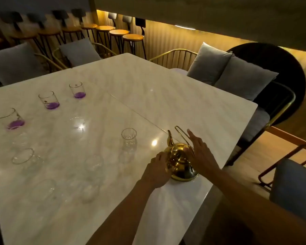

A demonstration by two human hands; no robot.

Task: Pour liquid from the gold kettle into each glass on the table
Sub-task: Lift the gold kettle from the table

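Kettle: gold kettle (179, 160) stands upright on the marble table (148, 89), near its edge on the person's side; spout aimed away from the person, wire handle raised.
Left hand: left hand (157, 170) is laid against the kettle's left flank, fingers curled round the body; whether it's gripped tight or just steadied can't be told, contact side hidden.
Right hand: right hand (200, 152) is held w/ fingers straight and spread, just right of the handle, touching or nearly touching it; nothing pinched or closed on.
Done: purple liquid is seen in 3 glasses, all far left of the hands and beyond them – near purple glass (10, 119), middle purple glass (49, 100), far purple glass (77, 90). Only a shallow layer in each.
Left to do: ribbed glass (129, 138), just left of the spout and closest to the hands, looks dry. Clear glass (24, 157) well left of the left hand also looks empty. More faint clear glasses are made out left of and nearer than the left hand, approx 3–4, but the count can't be fixed; they blur into reflections on the tabletop.
Progress: judged under halfway, 3 filled vs. at least as many not.
Step in hand: kettle not lifted; judged to be a pick-up or a set-down btwn pours, can't be told which.
Next need: handle to be taken, kettle carried toward the ribbed glass, the shortest reach.
Risk: clear glasses are hard to see in low light, so one could be knocked or skipped.
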